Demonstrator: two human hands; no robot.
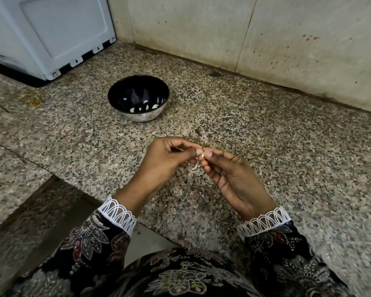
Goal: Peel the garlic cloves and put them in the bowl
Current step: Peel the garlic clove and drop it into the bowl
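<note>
A small pale garlic clove (202, 154) is pinched between the fingertips of both hands above the speckled granite counter (266, 129). My left hand (167, 157) grips it from the left, my right hand (229, 174) from the right. A curl of papery skin (192, 168) hangs just below the fingers. Farther back and to the left stands a dark steel bowl (118, 93) with several peeled white cloves (145, 107) lying in its bottom.
A white appliance (51, 33) stands at the back left corner. A stained tiled wall (266, 39) runs along the back. Bits of peel (198, 132) lie on the counter beyond my hands. The counter's edge (58, 174) drops off at lower left.
</note>
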